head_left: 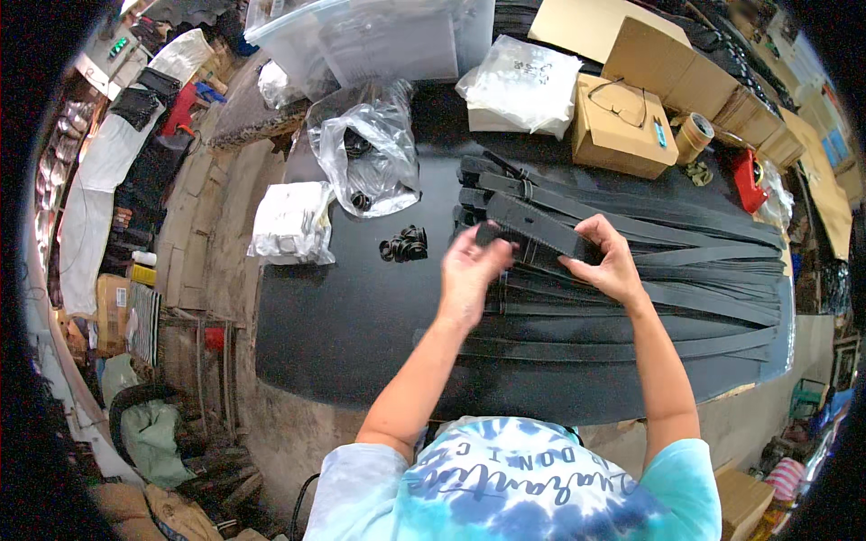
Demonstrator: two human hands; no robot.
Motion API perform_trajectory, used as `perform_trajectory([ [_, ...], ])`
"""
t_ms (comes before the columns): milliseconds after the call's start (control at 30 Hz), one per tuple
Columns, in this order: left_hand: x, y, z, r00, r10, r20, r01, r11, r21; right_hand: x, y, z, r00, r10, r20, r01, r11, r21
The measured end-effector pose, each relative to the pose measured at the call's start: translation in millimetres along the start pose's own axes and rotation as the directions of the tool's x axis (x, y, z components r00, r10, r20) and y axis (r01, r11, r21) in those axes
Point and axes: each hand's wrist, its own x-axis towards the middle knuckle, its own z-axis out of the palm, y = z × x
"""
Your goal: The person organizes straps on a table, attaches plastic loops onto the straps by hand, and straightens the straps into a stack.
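Several long black belts (686, 293) lie side by side across the right half of the dark table, their thicker ends bunched toward the middle. My right hand (613, 261) is closed on a black belt (532, 225) raised slightly above the others, thumb on the near side. At that belt's left end, my left hand (474, 270) pinches a small black piece (487, 234); motion blur hides whether it is attached to the belt. Left of my left hand, a small heap of black loops (404, 243) rests on the tabletop.
A clear plastic bag (365, 153) with black pieces inside lies at the back left, beside a white packet stack (293, 221). Along the back stand a translucent bin (379, 45), white bags (519, 86), a cardboard box (622, 135) with glasses on it, a tape roll (694, 135) and a red dispenser (747, 180).
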Motion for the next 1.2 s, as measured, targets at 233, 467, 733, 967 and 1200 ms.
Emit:
perform_trajectory([
  [233, 42, 53, -145, 0.839, 0.515, 0.175, -0.203, -0.003, 0.979, 1, 10, -5, 0.996, -0.008, -0.088, 0.003, 0.999, -0.054],
  [467, 39, 30, -214, 0.813, 0.488, 0.319, -0.331, -0.065, 0.942, 1, 8, -3, 0.999, 0.021, -0.031, -0.021, 0.999, -0.025],
  [733, 25, 52, -147, 0.925, 0.266, -0.272, -0.102, 0.863, 0.495, -2, 9, -5, 0.999, 0.019, -0.037, -0.02, 1.0, -0.011],
  [967, 44, 21, -169, 0.871, 0.462, -0.169, -0.121, 0.534, 0.837, -2, -1, -4, 1.0, 0.009, -0.01, -0.009, 1.0, 0.019],
  [1200, 38, 29, -165, 0.8, 0.6, 0.018, -0.152, 0.173, 0.973, -8, 3, -8, 1.0, 0.003, -0.003, -0.003, 1.0, 0.005],
])
